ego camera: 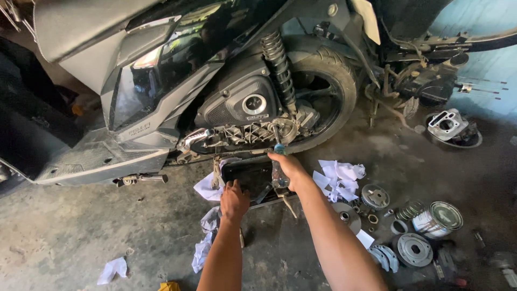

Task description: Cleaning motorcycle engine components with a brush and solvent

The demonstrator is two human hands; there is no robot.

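Note:
A grey and black scooter [161,86] stands in front of me with its rear wheel [323,91] and engine case [245,105] exposed. Under the engine sits a dark drain pan [250,175] on the floor. My left hand [234,200] rests on the near edge of the pan, fingers curled on it. My right hand [290,168] grips a small bottle [279,161] with a blue cap, held upright against the underside of the engine case, just above the pan.
White rags [339,177] lie right of the pan, more rags [207,237] lie by my left arm. Round clutch and pulley parts [413,249], a tin can [439,218] and a cylinder head [448,125] are scattered on the concrete floor at right.

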